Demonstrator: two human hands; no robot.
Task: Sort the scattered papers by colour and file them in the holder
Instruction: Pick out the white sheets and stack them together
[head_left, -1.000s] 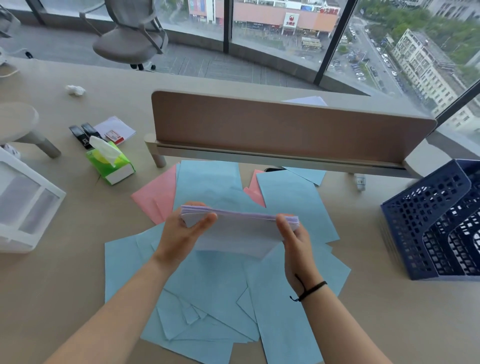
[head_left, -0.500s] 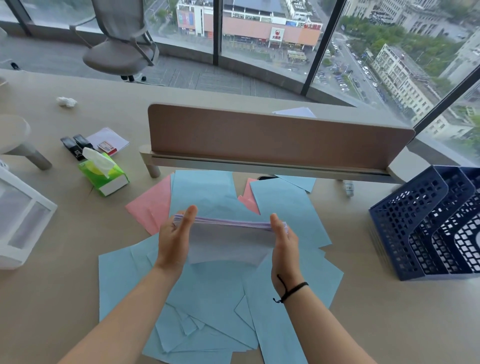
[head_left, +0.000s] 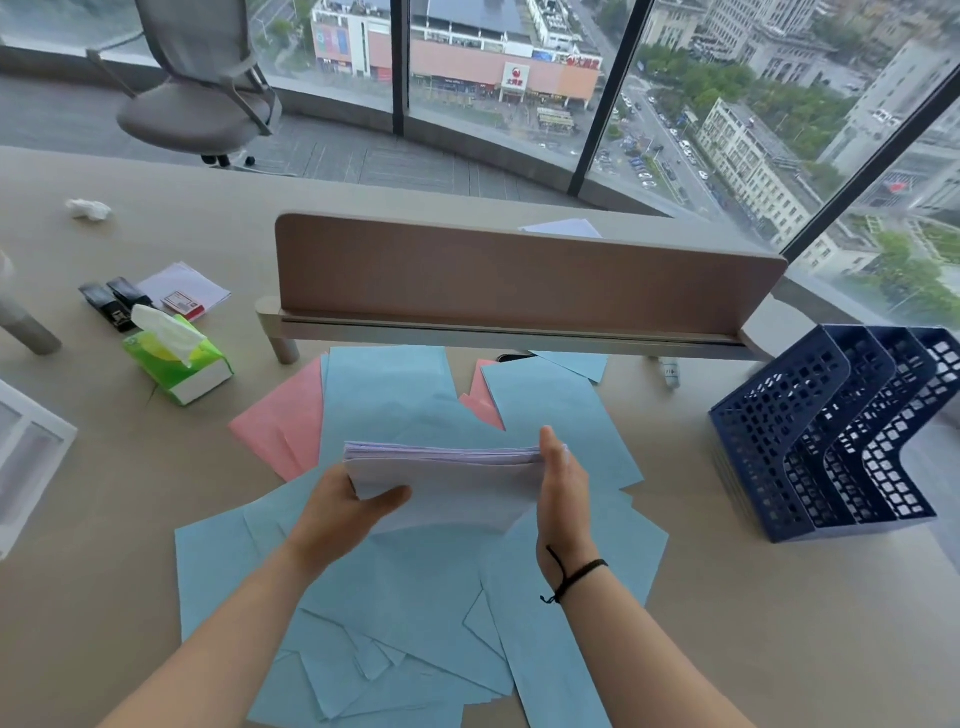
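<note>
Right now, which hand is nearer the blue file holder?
Right. The right hand presses the lilac stack's end on the side facing the blue file holder; the left hand grips the far end.

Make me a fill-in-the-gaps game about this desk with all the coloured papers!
The stack of papers between the hands is pale ____.
Most sheets lying on the desk are ____.
The empty file holder is dark ____.
The tissue box is ____.

Missing words: purple, blue, blue, green.
</note>
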